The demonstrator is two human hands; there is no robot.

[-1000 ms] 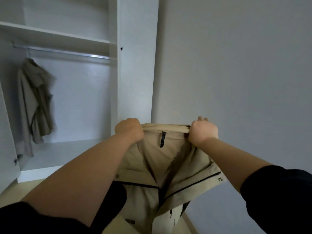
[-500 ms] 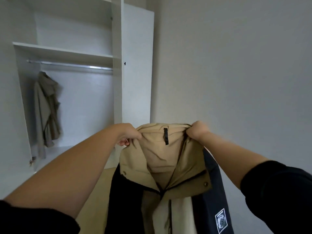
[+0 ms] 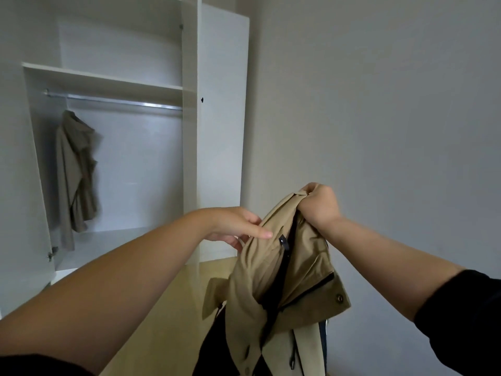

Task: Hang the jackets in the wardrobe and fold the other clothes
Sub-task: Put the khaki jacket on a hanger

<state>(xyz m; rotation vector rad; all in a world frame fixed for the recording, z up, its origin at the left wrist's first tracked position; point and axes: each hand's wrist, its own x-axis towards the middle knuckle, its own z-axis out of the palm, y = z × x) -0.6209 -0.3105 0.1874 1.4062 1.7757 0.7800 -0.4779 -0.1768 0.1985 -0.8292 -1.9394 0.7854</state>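
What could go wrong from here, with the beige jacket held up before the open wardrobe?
1. The right hand alone grips the beige jacket by its bunched collar; the left hand only touches its side, so it may slip or twist.
2. No hanger shows in it or free on the rail, so hanging may stall.
3. The hung jacket sits crooked; a bump may knock it down.
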